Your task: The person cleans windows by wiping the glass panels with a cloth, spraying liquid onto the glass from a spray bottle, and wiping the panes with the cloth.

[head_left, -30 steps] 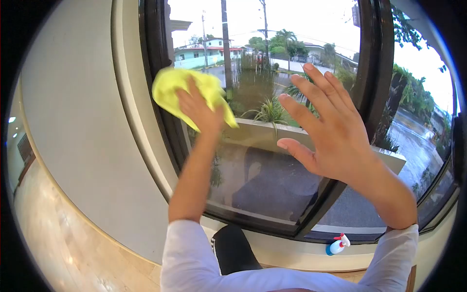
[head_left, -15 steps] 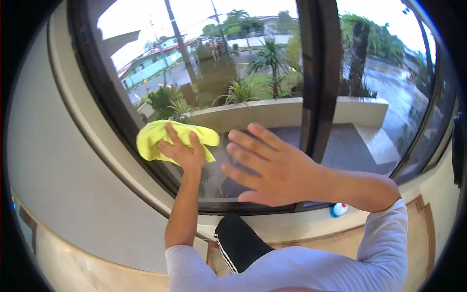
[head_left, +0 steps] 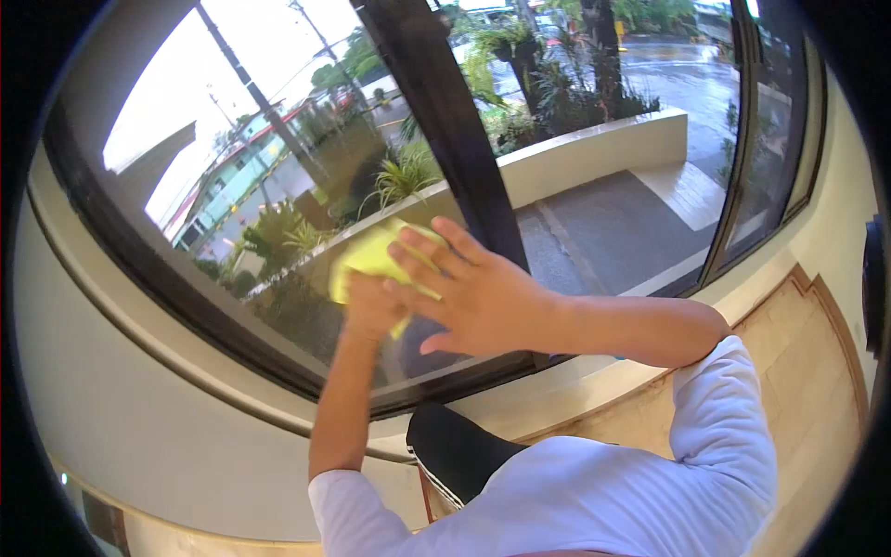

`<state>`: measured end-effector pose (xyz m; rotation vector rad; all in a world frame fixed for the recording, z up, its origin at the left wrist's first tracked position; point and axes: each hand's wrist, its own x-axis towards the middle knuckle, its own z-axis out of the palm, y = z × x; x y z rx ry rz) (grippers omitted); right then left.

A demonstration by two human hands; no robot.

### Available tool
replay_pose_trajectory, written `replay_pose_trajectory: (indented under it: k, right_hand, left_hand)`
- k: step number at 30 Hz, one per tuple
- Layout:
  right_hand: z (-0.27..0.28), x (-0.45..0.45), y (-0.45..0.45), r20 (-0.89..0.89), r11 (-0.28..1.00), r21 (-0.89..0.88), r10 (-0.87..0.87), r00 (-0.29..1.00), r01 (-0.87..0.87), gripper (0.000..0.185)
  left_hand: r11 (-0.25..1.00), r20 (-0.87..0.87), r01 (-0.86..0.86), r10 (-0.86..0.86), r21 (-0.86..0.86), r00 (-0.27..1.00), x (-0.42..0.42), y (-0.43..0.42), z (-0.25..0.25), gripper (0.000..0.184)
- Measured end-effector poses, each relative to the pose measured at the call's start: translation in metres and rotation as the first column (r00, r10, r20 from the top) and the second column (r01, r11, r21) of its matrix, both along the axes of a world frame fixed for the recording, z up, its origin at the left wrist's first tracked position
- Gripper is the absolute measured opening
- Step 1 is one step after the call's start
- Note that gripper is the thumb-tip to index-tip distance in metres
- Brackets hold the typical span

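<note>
The yellow cloth (head_left: 371, 260) is blurred against the lower part of the window pane (head_left: 306, 306). My left hand (head_left: 374, 306) is on the cloth, its fingers partly hidden by the cloth and by my other hand. Nearer the camera, my right hand (head_left: 487, 302) is spread with nothing in it, overlapping the cloth's right side in view. Whether the right fingertips touch the glass or cloth cannot be told.
A dark window frame post (head_left: 455, 139) rises right of the cloth. Below runs a pale ledge (head_left: 575, 385), with my black-clad knee (head_left: 455, 446) close to it. Outside the glass are plants and a low wall (head_left: 603, 153). A curved pale wall (head_left: 139, 371) is at left.
The cloth and my left hand have moved down and then right across the pane. My right hand has come down beside them. The view has turned, and my right arm now hides most of the spray bottle.
</note>
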<state>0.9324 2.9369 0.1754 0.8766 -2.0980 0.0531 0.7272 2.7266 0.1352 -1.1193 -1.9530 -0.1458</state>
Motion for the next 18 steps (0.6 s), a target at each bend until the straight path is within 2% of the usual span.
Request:
replay_pose_trajectory:
  k: [1,2,3,4,5,6,7,8,10,11,13,14,16,18]
  right_hand:
    - [-0.001,0.001,0.012,-0.024,0.996,-0.004,-0.089,0.996,0.089,0.073]
    - [-0.004,0.004,0.02,-0.04,0.986,-0.01,-0.168,0.985,0.168,0.075]
    - [-0.004,0.007,0.026,-0.033,0.985,-0.013,-0.17,0.985,0.17,0.075]
    - [-0.002,0.013,0.03,-0.058,0.985,-0.059,-0.164,0.985,0.161,0.075]
    - [-0.002,0.02,0.034,-0.078,0.983,-0.106,-0.159,0.984,0.15,0.075]
    - [-0.004,0.027,0.038,-0.069,0.983,-0.105,-0.158,0.985,0.15,0.075]
    - [-0.005,0.033,0.043,-0.079,0.977,-0.161,-0.154,0.985,0.14,0.074]
    - [-0.006,0.037,0.048,-0.087,0.966,-0.221,-0.152,0.984,0.13,0.073]
    - [-0.009,0.043,0.058,-0.082,0.953,-0.275,-0.157,0.984,0.129,0.072]
    - [-0.009,0.043,0.061,-0.086,0.939,-0.322,-0.157,0.984,0.122,0.071]
    - [-0.014,0.04,0.061,-0.093,0.933,-0.342,-0.151,0.984,0.111,0.069]
    - [-0.015,0.038,0.06,-0.081,0.938,-0.322,-0.159,0.984,0.125,0.069]
    - [-0.013,0.035,0.055,-0.071,0.952,-0.285,-0.138,0.988,0.112,0.069]
    - [-0.005,0.029,0.044,-0.055,0.967,-0.227,-0.13,0.99,0.114,0.068]
  left_hand:
    - [0.997,-0.09,0.081,-0.081,-0.007,0.993,-0.003,-0.002,0.021,0.092]
    - [0.889,-0.488,0.293,-0.092,0.353,0.868,-0.014,0.017,0.051,0.088]
    - [0.785,-0.301,0.294,-0.144,0.545,0.943,0.022,0.05,0.113,0.086]
    - [0.806,-0.354,0.163,0.062,0.57,0.933,0.026,0.075,0.147,0.087]
    - [0.8,-0.393,0.026,0.265,0.599,0.881,0.028,0.091,0.16,0.087]
    - [0.801,-0.385,0.02,0.265,0.599,0.884,0.038,0.102,0.155,0.087]
    - [0.81,-0.448,0.019,0.305,0.587,0.841,0.047,0.118,0.152,0.085]
    - [0.822,-0.51,0.017,0.337,0.569,0.792,0.054,0.134,0.147,0.083]
    - [0.921,-0.419,0.171,-0.01,0.35,0.908,0.048,0.144,0.082,0.073]
    - [0.898,-0.29,0.244,-0.14,0.366,0.947,0.047,0.148,0.025,0.064]
    - [0.987,0.062,-0.007,-0.003,0.163,0.998,0.06,0.127,-0.078,0.059]
    - [0.989,-0.005,0.116,-0.116,0.087,0.993,0.067,0.108,-0.098,0.055]
    - [0.985,-0.114,0.172,-0.171,0.004,0.979,0.058,0.091,-0.116,0.048]
    - [1.0,0.013,-0.014,0.013,0.018,1.0,0.056,0.088,-0.075,0.045]
